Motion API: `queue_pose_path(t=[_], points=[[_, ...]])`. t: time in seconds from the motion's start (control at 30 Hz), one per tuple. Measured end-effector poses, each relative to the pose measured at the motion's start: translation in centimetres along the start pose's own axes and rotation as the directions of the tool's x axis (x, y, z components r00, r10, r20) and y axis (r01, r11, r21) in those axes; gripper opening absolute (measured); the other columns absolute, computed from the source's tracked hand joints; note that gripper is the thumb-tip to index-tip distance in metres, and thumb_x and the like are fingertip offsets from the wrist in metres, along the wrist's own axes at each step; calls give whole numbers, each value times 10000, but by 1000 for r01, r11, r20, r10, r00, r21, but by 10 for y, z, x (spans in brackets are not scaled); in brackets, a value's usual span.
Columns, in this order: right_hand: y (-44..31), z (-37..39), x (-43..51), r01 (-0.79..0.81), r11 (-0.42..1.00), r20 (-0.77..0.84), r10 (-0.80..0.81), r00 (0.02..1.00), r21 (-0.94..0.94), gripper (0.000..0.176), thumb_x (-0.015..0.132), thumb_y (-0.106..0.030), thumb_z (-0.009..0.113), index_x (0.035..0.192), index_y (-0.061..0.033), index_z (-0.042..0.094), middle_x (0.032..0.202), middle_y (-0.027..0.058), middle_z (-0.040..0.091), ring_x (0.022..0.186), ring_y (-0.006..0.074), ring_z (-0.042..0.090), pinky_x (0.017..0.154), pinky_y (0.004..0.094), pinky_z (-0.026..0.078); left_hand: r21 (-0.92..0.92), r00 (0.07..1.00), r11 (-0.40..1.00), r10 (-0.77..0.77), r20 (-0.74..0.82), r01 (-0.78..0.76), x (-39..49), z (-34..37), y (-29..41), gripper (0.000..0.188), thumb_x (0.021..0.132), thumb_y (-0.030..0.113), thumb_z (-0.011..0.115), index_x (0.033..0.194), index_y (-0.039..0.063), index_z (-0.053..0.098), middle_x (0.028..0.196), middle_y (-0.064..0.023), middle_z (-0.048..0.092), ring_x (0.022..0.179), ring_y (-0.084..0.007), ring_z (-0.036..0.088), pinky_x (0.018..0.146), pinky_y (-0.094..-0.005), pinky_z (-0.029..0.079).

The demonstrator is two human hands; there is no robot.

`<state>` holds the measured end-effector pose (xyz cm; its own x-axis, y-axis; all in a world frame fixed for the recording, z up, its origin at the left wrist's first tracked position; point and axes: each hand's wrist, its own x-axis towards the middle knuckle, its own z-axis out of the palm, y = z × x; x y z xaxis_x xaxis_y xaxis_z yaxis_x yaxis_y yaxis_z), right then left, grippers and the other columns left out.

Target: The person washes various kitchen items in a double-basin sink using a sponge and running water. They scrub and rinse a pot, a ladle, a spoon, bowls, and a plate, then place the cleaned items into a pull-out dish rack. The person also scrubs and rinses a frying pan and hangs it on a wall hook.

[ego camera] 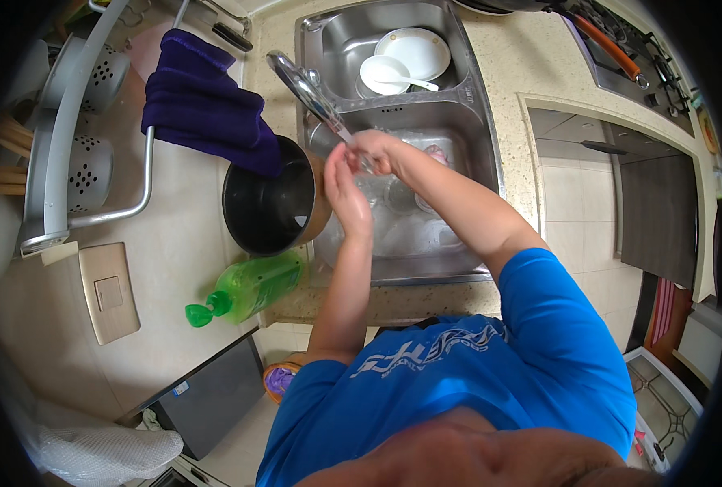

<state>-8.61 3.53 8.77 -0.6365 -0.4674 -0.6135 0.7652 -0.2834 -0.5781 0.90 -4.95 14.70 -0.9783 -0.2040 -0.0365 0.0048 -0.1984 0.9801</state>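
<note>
My left hand (347,198) is under the spout of the chrome faucet (306,88), its fingers stretched upward with nothing seen in them. Close against it is my right hand (373,151), blurred, its fingers bent near the running water; whether it holds anything is unclear. Both are over the near basin of the stainless steel sink (458,268), whose bottom is wet. A pinkish item (436,153) lies there, partly covered by my right forearm. Some clear, round item (400,198) is also in the basin, hard to make out.
The far basin holds a white plate (428,52), a white bowl (380,70) and a white spoon (413,80). Left of the sink stand a dark pot (263,207) and a green dish soap bottle (263,286). A purple cloth (196,109) hangs from the rack (149,164). An orange-handled pan (607,45) sits by the stove.
</note>
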Motion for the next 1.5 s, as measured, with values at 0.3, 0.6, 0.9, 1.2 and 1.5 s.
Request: queue_pose_path(t=[0.3, 0.6, 0.9, 1.2, 1.5], points=[[27, 30, -91, -49, -87, -27, -244, 969, -995, 221, 772, -151, 534, 897, -9, 649, 933, 177, 636, 857, 264, 633, 705, 358, 498, -393, 799, 703, -574, 178, 593, 3, -35, -91, 248, 910, 208, 457, 1060, 21, 519, 1005, -86, 578, 897, -210, 567, 733, -340, 466], [40, 2, -80, 2, 305, -69, -222, 973, -952, 161, 765, -114, 565, 883, -10, 602, 778, 142, 641, 692, 242, 640, 590, 345, 519, -493, 608, 466, -775, 175, 735, 28, -44, -135, 180, 868, 68, 410, 922, -12, 561, 888, -120, 610, 827, -232, 594, 750, -357, 496], [42, -2, -41, -209, 972, -17, 212, 977, 108, 121, 787, -184, 538, 747, -70, 527, 631, 34, 563, 534, 140, 585, 454, 271, 521, -295, 764, 705, -608, 217, 645, 29, -38, -82, 249, 931, 267, 424, 986, 45, 521, 883, -41, 549, 809, -146, 534, 682, -298, 439], [-12, 20, -14, -143, 967, 108, 123, 987, 210, 198, 854, -213, 504, 710, -79, 527, 616, 7, 556, 487, 95, 560, 456, 212, 525, -73, 979, 987, -129, 158, 142, 17, -6, 15, 408, 925, 185, 418, 1292, 18, 352, 1174, -78, 481, 1075, -144, 452, 928, -303, 348], [6, 3, 30, -124, 956, -18, 133, 991, 267, 67, 730, -85, 524, 677, -50, 546, 582, 63, 563, 422, 175, 537, 364, 287, 469, 38, 983, 986, 160, 90, -164, -9, -4, -5, 426, 882, 28, 443, 1295, 9, 339, 1170, -91, 482, 1080, -149, 446, 905, -273, 357]])
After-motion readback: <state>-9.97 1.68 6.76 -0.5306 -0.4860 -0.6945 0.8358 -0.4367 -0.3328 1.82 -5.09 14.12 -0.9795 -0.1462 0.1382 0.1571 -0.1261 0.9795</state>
